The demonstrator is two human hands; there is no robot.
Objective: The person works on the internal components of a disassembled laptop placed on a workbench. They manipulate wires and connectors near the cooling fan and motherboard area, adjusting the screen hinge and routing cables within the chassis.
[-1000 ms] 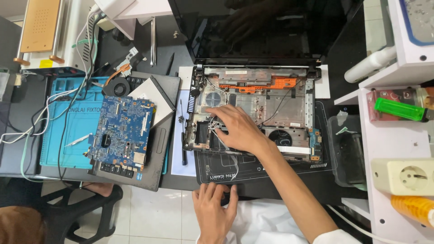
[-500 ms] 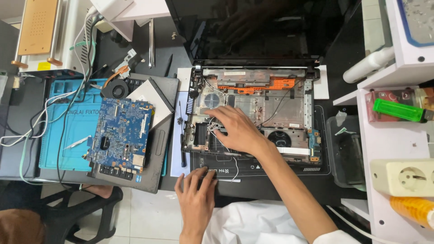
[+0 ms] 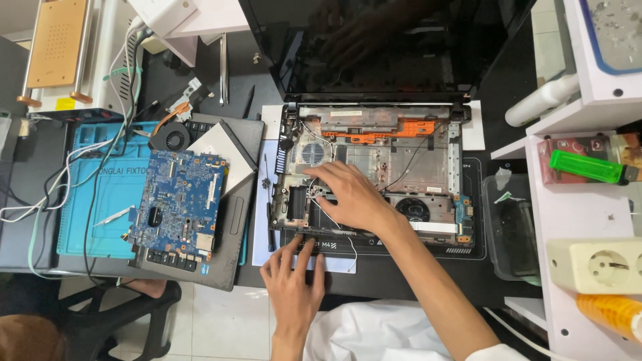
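Observation:
An opened laptop base (image 3: 428, 160) with its dark screen (image 3: 388, 40) tilted back lies in front of me, internals and an orange part exposed. My right hand (image 3: 351, 197) rests flat inside the base near its left middle, fingers spread on the components, and I cannot tell whether it holds anything. My left hand (image 3: 293, 277) presses on the front left edge of the base with fingers apart. A blue motherboard (image 3: 177, 200) lies to the left on a grey laptop cover (image 3: 234, 220).
A teal work mat (image 3: 100, 200) with white cables sits at far left, a small fan (image 3: 170, 137) behind it. A black tray (image 3: 511, 227) stands right of the laptop. White shelves (image 3: 582, 214) hold a green lighter, a socket block and an orange item.
My left hand rose from below the table edge onto the laptop's front left edge. My right hand stayed inside the base, shifting only slightly.

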